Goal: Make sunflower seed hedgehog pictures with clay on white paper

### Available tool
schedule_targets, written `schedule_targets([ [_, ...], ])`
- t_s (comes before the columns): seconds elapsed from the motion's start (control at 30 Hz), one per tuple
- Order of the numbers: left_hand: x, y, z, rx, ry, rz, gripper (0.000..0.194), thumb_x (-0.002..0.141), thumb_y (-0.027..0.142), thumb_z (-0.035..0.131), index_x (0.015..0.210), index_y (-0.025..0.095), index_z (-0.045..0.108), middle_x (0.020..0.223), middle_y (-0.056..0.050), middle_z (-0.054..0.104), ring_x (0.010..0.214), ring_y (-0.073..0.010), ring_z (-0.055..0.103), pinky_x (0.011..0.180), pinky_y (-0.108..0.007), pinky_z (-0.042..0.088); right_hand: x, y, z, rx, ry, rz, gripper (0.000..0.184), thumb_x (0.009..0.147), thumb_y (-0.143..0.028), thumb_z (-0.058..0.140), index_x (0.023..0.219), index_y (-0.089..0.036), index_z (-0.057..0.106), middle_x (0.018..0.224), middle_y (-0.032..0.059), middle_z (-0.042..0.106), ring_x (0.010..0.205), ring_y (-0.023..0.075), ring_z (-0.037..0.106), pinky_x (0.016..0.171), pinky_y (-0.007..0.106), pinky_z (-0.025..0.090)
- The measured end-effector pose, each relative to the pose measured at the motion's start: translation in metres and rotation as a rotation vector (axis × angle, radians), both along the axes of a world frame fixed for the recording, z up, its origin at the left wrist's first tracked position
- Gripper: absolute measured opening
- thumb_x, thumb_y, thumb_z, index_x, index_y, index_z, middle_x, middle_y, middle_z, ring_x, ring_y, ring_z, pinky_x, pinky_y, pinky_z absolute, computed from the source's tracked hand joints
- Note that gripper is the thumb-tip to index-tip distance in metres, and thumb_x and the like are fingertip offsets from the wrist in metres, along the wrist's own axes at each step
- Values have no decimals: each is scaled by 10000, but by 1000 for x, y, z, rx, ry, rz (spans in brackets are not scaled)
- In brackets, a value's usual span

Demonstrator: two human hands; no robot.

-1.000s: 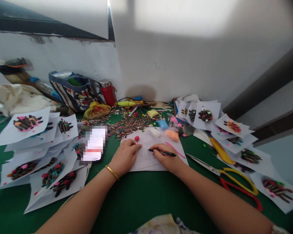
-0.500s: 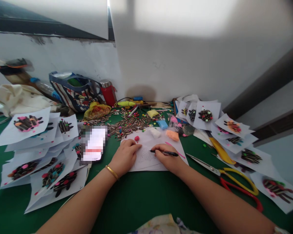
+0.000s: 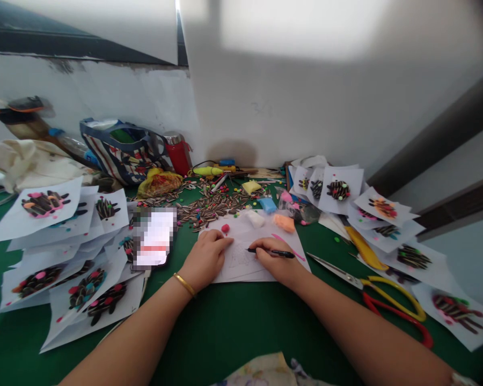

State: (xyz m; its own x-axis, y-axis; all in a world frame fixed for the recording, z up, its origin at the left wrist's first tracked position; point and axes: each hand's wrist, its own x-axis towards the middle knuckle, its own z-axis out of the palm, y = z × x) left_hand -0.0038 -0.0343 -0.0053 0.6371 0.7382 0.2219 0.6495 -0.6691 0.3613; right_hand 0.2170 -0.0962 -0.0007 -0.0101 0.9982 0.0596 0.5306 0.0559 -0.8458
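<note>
On a white sheet of paper [image 3: 249,272] in front of me there is a faint line drawing, partly covered by my hands. My left hand [image 3: 207,257] rests on the sheet's left side, open, holding nothing, with its thumb pointing toward the drawing. A black pen [image 3: 280,253] is pinched in my right hand [image 3: 271,258], its tip at the drawing. Just above my left fingers lies a red ball of clay [image 3: 225,228]. White clay [image 3: 255,217], orange clay [image 3: 284,223] and a pink strip [image 3: 299,255] are near the sheet's far and right edges.
Papers with seed pictures [image 3: 44,279] are piled at left, more seed-picture sheets [image 3: 414,257] at right. Scissors [image 3: 362,283] lie beside my right forearm. A phone [image 3: 155,238], loose sunflower seeds [image 3: 203,206], a red flask [image 3: 177,153] and a bag [image 3: 123,153] are beyond.
Both hands stay in nearly the same place on the paper. The pen has shifted only very slightly in my right hand's grip; nothing else has visibly moved.
</note>
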Motion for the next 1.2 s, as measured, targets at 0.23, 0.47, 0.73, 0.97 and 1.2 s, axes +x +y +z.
schedule_targets([
  [0.23,0,0,1,2,2,-6,395,855,92,486,1186,218,662,1116,-98,573,1067,-246,508,998,-436,432,-1,-2,2,-22,2,9,243,803,-189,520,917,-228,732,922,18,735,868,189,665,785,297,509],
  [0.47,0,0,-1,7,-2,-8,398,851,86,494,1185,224,661,1118,-94,573,1070,-242,508,998,-428,430,0,-3,5,-30,-1,6,245,795,-172,513,899,-218,730,905,17,736,848,182,663,755,277,502],
  [0.73,1,0,1,0,16,-2,395,852,85,493,1186,209,666,1121,-100,572,1071,-246,509,1002,-431,430,1,-3,5,-60,3,4,251,782,-154,504,880,-211,728,885,15,736,829,177,659,714,262,492],
  [0.97,1,0,-1,0,25,-4,384,866,101,487,1187,215,665,1124,-100,574,1068,-247,503,1004,-440,431,1,-3,5,-65,-17,9,241,783,-160,510,868,-217,728,870,6,731,819,172,651,719,264,484],
  [1.2,1,0,0,5,20,-4,390,861,96,489,1188,215,665,1113,-100,575,1066,-247,508,994,-438,440,5,-2,4,-87,-4,-7,242,770,-148,501,838,-207,726,841,18,728,795,178,649,694,270,481],
])
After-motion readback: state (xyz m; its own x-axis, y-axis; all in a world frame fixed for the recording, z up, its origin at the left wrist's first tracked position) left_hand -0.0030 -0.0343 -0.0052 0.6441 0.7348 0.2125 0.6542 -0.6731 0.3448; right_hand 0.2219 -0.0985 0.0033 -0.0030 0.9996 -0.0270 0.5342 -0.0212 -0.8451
